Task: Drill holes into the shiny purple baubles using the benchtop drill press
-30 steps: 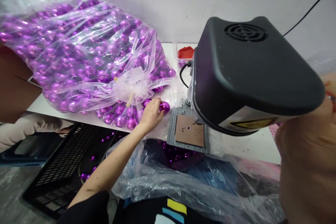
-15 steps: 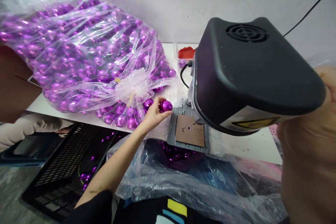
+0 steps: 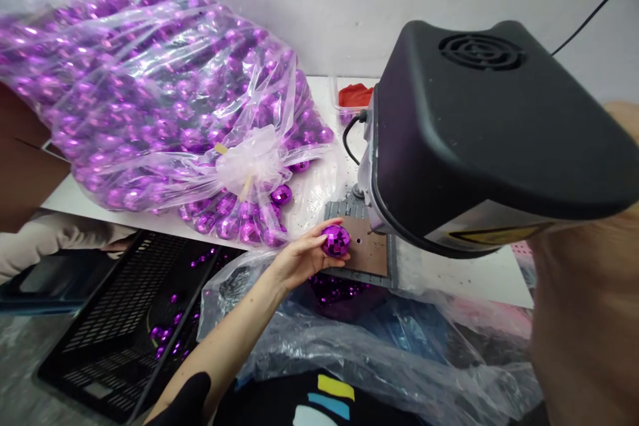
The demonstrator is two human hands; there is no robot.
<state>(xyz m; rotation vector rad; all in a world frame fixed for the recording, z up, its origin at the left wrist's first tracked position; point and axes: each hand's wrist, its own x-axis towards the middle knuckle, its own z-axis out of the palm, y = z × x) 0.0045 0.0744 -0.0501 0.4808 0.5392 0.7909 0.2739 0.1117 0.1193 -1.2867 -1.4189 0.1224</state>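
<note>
My left hand pinches a shiny purple mirror ball between thumb and fingers. The ball hangs over the left edge of a brown board, which has a small dark hole and lies on a grey slotted metal base. Above the base is the black housing of a bench machine, probably a drill press, with a round vent on top and a yellow warning label. My right hand is large and blurred at the right edge, beside the housing; its fingers are hidden.
A big tied clear bag full of purple mirror balls covers the table's left part. A loose ball lies by its knot. Below stands a black crate; clear plastic sheeting hangs in front. A red cloth sits behind the machine.
My left hand has carried the purple mirror ball right and toward me, from beside the bag's knot to over the board's edge. My right hand stays by the housing.
</note>
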